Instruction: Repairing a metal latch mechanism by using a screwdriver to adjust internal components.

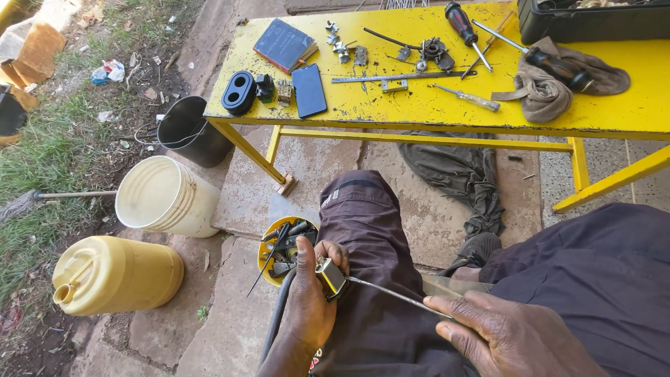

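Observation:
My left hand (310, 297) grips a small brass padlock (331, 276) against my left knee. My right hand (499, 331) holds a thin metal blade (394, 294), like a hacksaw blade, whose tip lies against the padlock. Both hands rest over my dark trousers (373, 223). A dark hose or cable (278, 314) runs down beside my left wrist.
A yellow tub (268, 241) of small tools sits by my knee. A yellow workbench (433, 105) carries screwdrivers, a phone, a notebook, metal parts, a rag and a black toolbox. A cream bucket (167, 199), a dark pot (188, 132) and a yellow jerrycan (115, 274) stand at left.

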